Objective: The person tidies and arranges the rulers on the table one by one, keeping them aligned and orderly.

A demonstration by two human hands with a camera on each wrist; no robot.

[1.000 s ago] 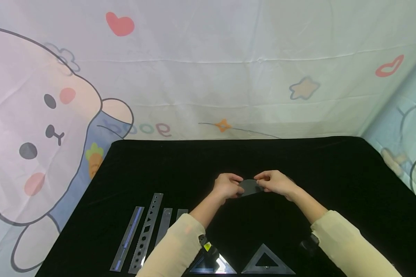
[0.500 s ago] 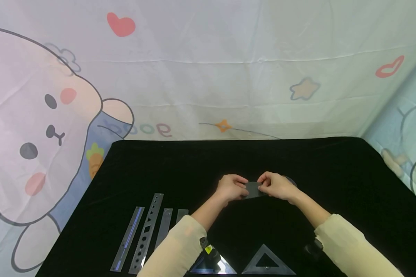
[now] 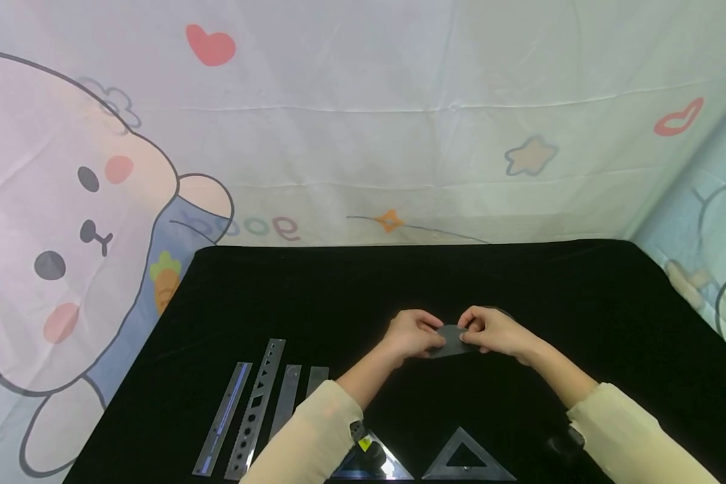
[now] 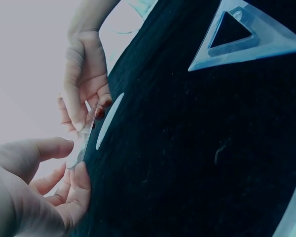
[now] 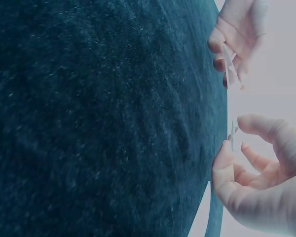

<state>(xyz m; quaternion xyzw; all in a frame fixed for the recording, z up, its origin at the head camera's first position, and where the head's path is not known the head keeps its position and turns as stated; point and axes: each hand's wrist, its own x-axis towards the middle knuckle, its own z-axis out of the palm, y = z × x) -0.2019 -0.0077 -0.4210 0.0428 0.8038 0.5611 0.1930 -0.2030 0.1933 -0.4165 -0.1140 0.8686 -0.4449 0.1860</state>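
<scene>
A small translucent grey protractor (image 3: 450, 344), rounded along its far edge and straight along its near one, is held between both hands over the black cloth. My left hand (image 3: 413, 334) pinches its left end between thumb and fingers. At the opposite end, my right hand (image 3: 497, 333) pinches it the same way. Seen nearly edge-on in the left wrist view, the protractor (image 4: 78, 152) looks like a thin pale sheet. Behind the right hand, a curved edge of another clear piece (image 3: 501, 310) shows, mostly hidden; the left wrist view has it as a pale sliver (image 4: 110, 121) on the cloth.
Several rulers lie left of the left arm: a blue-lined ruler (image 3: 222, 418), a stencil ruler with cut-outs (image 3: 257, 403) and others partly under the sleeve. Two triangular set squares sit near the front: a shiny one (image 3: 394, 468) by the left wrist, another (image 3: 438, 465) farther right.
Both hands have shifted slightly right and nearer to me, bringing the protractor along. Their pinch on it stays. The rulers and set squares have not moved.
</scene>
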